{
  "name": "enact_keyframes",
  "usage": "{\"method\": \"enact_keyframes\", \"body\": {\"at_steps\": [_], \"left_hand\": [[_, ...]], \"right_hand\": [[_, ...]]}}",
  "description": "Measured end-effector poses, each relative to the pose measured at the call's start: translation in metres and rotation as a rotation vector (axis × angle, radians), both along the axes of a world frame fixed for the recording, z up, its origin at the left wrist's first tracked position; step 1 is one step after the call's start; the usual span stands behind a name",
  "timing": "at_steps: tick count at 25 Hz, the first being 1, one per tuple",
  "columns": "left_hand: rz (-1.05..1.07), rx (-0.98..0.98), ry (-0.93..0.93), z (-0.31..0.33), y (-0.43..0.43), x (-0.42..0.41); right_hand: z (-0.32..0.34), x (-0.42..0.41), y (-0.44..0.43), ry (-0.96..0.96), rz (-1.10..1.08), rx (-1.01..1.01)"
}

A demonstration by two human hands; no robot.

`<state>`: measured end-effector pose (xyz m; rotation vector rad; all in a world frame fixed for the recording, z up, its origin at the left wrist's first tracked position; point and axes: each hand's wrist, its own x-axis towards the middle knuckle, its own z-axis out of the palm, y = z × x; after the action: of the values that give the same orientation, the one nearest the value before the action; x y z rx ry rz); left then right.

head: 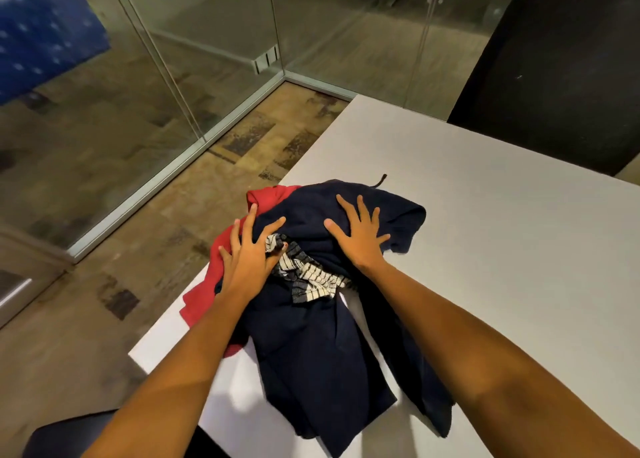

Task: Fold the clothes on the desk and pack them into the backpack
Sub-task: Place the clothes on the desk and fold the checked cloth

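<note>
While splayed palms press it, the clothes heap [304,222] lies crumpled.
Left hand [247,253], right hand [360,234] grip nothing; navy knit [311,353] beneath, striped cloth [311,277] between them, red fabric [207,284] outside left.

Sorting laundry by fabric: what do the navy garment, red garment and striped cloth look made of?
Navy garment: soft matte knit, possibly cotton; fine texture, limp folds. Red garment: thin smooth matte fabric, maybe jersey; no sheen. Striped cloth: light crumpled fabric, white with dark stripes; fibre unclear.
</note>
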<state>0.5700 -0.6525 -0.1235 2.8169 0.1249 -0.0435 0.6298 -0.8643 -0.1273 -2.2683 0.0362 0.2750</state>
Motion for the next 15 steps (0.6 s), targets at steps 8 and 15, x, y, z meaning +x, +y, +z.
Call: {"method": "enact_keyframes", "body": {"at_steps": [8,15], "left_hand": [[-0.019,-0.113,-0.111,0.010,-0.022,-0.045],[-0.030,0.034,-0.084,-0.011,-0.025,-0.042]], "right_hand": [[-0.031,-0.088,-0.046,-0.364,-0.033,0.037],[-0.075,-0.142,-0.034,-0.190,0.040,-0.476]]}}
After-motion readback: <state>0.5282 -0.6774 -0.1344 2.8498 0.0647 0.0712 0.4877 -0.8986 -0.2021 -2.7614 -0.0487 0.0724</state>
